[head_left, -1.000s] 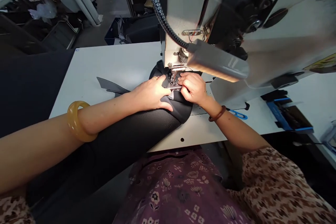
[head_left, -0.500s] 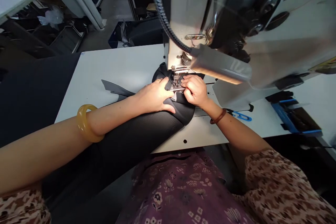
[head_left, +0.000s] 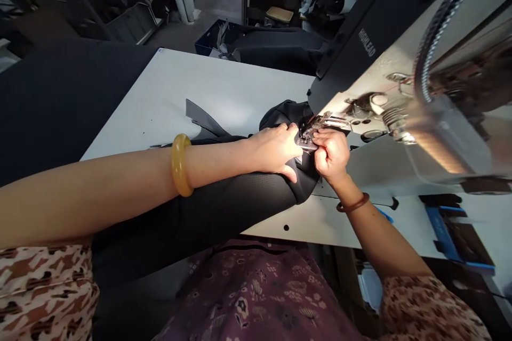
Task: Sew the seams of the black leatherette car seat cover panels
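A black perforated upholstery piece (head_left: 244,205) runs under my left forearm and bunches up at the presser foot (head_left: 316,129) of a Highlead sewing machine (head_left: 384,58). My left hand (head_left: 274,152) presses down on the material just left of the foot, its fingers curled over the fold. My right hand (head_left: 331,154) pinches the material's edge right next to the foot, its fingertips close to the needle area. The needle itself is hidden by my fingers. A narrow dark grey flap (head_left: 202,123) sticks up behind my left forearm.
The white machine table (head_left: 192,96) spreads behind and around the work, with a dark cloth (head_left: 68,101) to its left. Blue-handled scissors (head_left: 386,216) lie mostly hidden under the machine. A blue tray (head_left: 450,234) sits at right, and a dark-filled bin (head_left: 256,48) stands on the floor beyond.
The view has swung, so the machine and table sit further right and the machine looks tilted. Both hands stay at the presser foot, and my right hand now pinches the edge more tightly.
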`<action>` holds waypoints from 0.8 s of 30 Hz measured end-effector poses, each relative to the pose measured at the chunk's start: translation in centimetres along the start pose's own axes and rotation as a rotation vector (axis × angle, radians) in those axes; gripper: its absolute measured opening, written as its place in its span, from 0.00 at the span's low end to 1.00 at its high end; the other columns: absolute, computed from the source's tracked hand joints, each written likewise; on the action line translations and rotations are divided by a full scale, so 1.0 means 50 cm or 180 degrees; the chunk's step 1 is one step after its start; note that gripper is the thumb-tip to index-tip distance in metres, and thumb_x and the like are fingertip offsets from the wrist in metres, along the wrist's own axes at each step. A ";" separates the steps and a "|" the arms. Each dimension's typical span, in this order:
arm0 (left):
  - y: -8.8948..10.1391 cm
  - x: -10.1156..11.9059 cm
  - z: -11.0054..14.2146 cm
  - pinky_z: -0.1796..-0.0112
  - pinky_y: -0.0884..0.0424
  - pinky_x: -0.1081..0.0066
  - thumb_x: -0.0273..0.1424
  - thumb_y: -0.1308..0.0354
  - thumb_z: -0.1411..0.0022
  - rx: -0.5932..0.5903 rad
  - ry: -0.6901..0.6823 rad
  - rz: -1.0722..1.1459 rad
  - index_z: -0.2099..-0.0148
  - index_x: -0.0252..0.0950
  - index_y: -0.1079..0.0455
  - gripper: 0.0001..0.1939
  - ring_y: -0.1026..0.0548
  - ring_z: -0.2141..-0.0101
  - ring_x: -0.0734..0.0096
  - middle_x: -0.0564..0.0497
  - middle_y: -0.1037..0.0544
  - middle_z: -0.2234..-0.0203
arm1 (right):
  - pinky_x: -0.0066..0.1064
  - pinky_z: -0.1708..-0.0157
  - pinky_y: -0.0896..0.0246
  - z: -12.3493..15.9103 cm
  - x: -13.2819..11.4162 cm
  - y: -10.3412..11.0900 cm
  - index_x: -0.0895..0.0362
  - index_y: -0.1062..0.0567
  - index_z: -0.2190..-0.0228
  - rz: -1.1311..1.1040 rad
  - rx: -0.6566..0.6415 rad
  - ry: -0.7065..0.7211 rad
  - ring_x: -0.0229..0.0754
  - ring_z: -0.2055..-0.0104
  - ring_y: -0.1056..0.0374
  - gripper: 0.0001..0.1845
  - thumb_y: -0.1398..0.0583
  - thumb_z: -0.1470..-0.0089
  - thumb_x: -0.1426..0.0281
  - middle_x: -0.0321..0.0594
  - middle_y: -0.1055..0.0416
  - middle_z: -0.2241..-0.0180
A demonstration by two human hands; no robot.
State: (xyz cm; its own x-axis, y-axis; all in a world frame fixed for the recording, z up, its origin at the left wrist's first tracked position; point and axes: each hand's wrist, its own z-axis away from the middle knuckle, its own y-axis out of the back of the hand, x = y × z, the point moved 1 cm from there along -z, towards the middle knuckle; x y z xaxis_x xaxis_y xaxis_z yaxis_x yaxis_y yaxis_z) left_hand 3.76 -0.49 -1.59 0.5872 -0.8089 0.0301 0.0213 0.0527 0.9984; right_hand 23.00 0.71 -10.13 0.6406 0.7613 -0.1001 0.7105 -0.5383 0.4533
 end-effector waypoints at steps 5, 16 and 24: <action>-0.004 -0.005 -0.001 0.56 0.32 0.59 0.54 0.44 0.47 -0.0012 -0.0089 -0.0145 0.55 0.37 0.27 0.28 0.31 0.55 0.50 0.37 0.34 0.52 | 0.41 0.64 0.31 -0.002 -0.004 -0.003 0.55 0.31 0.74 0.0176 -0.0023 -0.0157 0.46 0.64 0.29 0.10 0.50 0.53 0.77 0.42 0.27 0.72; -0.002 -0.006 0.002 0.53 0.32 0.58 0.53 0.43 0.47 -0.0020 -0.0101 -0.0157 0.55 0.38 0.26 0.27 0.34 0.50 0.49 0.37 0.36 0.47 | 0.40 0.61 0.32 0.012 0.008 -0.017 0.56 0.30 0.75 0.0197 -0.0110 -0.0465 0.46 0.62 0.30 0.10 0.50 0.55 0.76 0.44 0.26 0.70; 0.002 -0.011 -0.002 0.54 0.31 0.57 0.53 0.45 0.46 -0.0118 -0.0016 -0.0305 0.55 0.39 0.27 0.26 0.33 0.51 0.48 0.38 0.37 0.49 | 0.36 0.58 0.33 0.021 0.009 -0.032 0.56 0.28 0.74 0.0362 -0.0153 -0.0661 0.44 0.61 0.30 0.12 0.51 0.52 0.75 0.45 0.26 0.70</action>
State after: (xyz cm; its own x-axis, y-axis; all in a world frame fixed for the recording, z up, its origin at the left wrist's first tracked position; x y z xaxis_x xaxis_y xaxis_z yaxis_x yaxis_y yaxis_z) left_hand 3.51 0.00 -1.49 0.5770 -0.8141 -0.0651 0.1071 -0.0036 0.9942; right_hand 22.47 1.52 -11.82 0.7653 0.6035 -0.2237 0.6189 -0.5947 0.5130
